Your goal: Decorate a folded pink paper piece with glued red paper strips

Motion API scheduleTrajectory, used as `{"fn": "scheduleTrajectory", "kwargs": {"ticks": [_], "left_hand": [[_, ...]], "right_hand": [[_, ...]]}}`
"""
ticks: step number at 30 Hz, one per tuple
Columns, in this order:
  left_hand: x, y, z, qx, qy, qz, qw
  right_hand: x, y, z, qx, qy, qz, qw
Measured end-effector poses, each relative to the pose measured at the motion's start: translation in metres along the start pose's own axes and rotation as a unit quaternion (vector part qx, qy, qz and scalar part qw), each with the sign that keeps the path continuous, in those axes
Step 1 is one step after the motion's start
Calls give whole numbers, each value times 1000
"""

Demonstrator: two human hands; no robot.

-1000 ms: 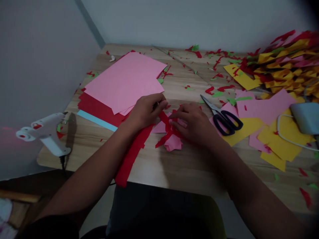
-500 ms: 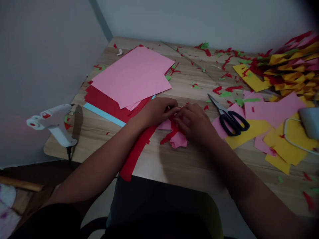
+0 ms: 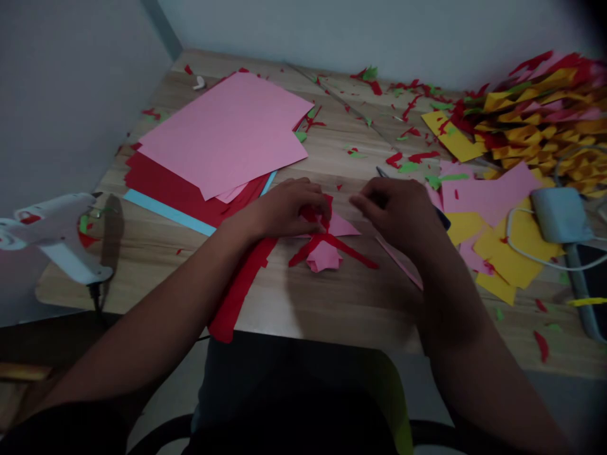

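Observation:
My left hand (image 3: pixel 294 205) is closed, with thumb and fingertips on a red paper strip (image 3: pixel 353 253) that crosses over pink paper. Below the crossing sits a small folded pink paper piece (image 3: pixel 325 256), with the strip's two ends spread out either side. A pointed pink paper part (image 3: pixel 344 226) shows above it. My right hand (image 3: pixel 398 202) is off to the right of this, thumb out and fingers loosely curled, with nothing visible between them. It covers most of the dark-handled scissors (image 3: pixel 444 218); whether it touches them is hidden.
Pink sheets (image 3: pixel 227 133) lie on red ones (image 3: pixel 164 189) at left, near a white glue gun (image 3: pixel 61 237). A long red strip (image 3: pixel 237 297) runs under my left forearm. Yellow paper (image 3: pixel 515 256), a white charger (image 3: pixel 559 215) and a bundle of fringed paper (image 3: pixel 545 120) are at right.
My right hand has let go of the red strip and moved right, over the scissors. The strip's ends now lie spread apart. My left hand stays at the pink piece. The view has shifted right.

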State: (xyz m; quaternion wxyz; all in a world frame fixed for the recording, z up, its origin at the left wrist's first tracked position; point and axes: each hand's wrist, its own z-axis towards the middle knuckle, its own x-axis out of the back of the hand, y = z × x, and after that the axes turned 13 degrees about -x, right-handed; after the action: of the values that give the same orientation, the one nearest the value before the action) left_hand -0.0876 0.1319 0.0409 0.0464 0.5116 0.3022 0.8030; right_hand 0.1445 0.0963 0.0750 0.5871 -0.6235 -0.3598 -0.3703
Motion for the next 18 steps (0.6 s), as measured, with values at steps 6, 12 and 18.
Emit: {"fn": "scheduleTrajectory", "kwargs": {"ticks": [6, 12, 18], "left_hand": [[-3, -2, -1, 13, -33, 29, 999], [0, -1, -1, 3, -11, -6, 1000], [1, -1, -2, 20, -8, 6, 1000]], "right_hand": [[-18, -7, -4, 97, -119, -12, 988], [-17, -4, -4, 119, -177, -21, 977], [-18, -7, -5, 104, -189, -48, 975]]}}
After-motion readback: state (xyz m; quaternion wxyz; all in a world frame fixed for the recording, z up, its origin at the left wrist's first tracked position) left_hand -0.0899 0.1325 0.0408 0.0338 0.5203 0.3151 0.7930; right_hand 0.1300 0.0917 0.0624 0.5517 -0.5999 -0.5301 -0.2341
